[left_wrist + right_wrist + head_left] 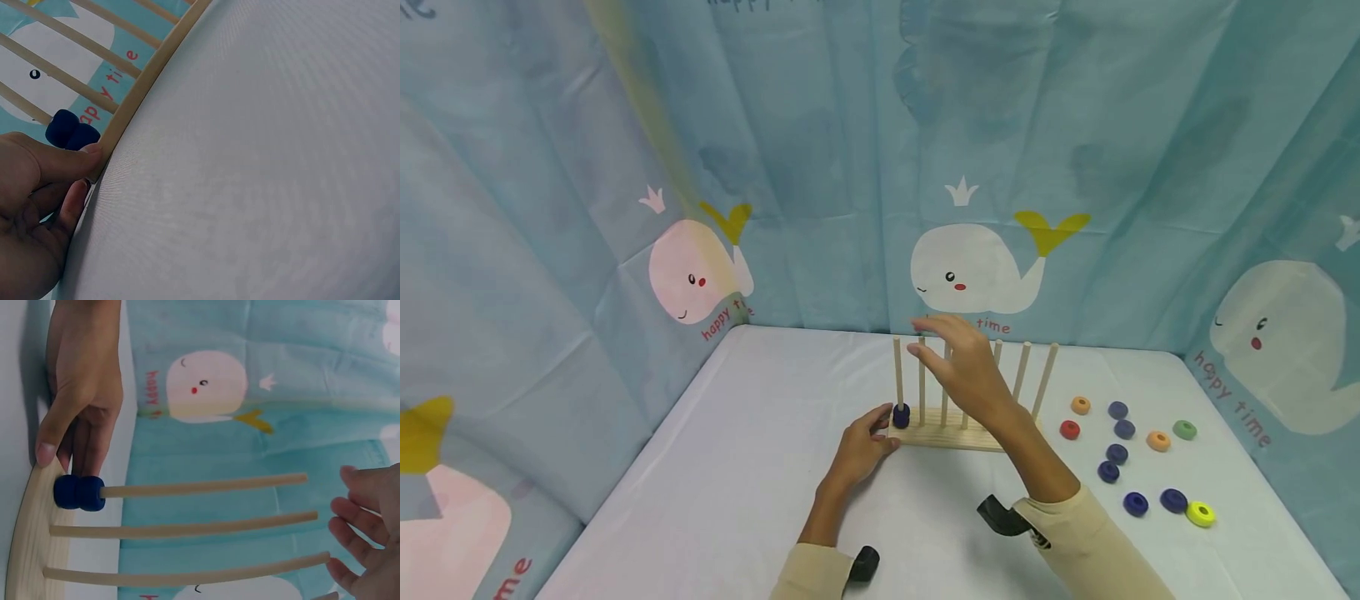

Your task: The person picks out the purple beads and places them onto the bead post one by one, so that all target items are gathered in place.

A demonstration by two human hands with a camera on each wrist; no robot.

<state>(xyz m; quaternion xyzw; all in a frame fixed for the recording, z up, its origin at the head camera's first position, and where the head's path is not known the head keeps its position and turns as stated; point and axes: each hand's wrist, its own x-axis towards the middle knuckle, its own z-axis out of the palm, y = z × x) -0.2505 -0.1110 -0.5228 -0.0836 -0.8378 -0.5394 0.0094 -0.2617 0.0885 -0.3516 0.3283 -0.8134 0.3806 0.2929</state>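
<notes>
My left hand [859,450] grips the left end of a wooden peg rack [951,438], its thumb at the near edge of the base. Two dark blue beads [79,492] sit stacked at the bottom of the leftmost peg [206,485]; the other pegs in view carry none. Around the tops of the pegs is my right hand [966,371], holding nothing, with thumb and fingers apart. The right wrist view shows its fingertips [347,475] just beyond the peg ends. In the head view this hand and forearm hide part of the middle pegs and the base's right end.
Loose beads lie on the white table [715,467] right of the rack: several blue ones [1136,504], a red [1070,430], two orange [1158,441], a green [1184,430] and a yellow [1201,514]. A whale-print curtain [820,208] hangs behind the table and along its sides.
</notes>
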